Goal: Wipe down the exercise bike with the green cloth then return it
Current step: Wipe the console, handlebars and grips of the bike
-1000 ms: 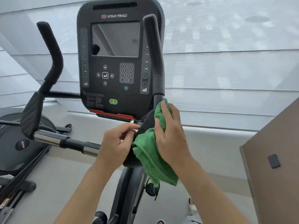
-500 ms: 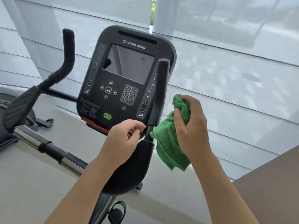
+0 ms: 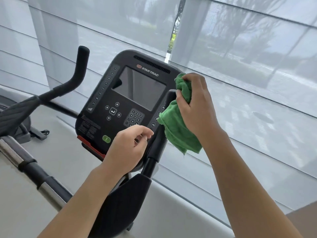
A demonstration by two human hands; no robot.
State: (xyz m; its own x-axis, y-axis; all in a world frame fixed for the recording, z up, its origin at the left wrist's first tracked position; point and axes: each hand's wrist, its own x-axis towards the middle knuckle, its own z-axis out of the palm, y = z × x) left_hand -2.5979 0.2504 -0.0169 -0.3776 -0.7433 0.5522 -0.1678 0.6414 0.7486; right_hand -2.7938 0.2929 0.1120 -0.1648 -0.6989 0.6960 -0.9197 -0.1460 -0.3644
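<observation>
The exercise bike's black console (image 3: 130,98) with a grey screen and keypad faces me at the centre. My right hand (image 3: 195,107) is shut on the bunched green cloth (image 3: 178,129) and holds it at the top of the right upright handlebar (image 3: 158,143), whose tip is partly hidden by the cloth. My left hand (image 3: 127,148) hovers in front of the console's lower right corner with fingers loosely curled, holding nothing. The left handlebar (image 3: 77,78) rises at the left, apart from both hands.
A chrome and black horizontal bar (image 3: 25,167) crosses the lower left. Another machine's dark base (image 3: 20,127) stands at the far left. Sheer window blinds (image 3: 240,66) fill the background. A brown surface corner (image 3: 305,219) shows at the bottom right.
My right hand has slid the cloth up the right handlebar from its base to its top. The left hand has stayed near the console's lower edge. The view has tilted upward.
</observation>
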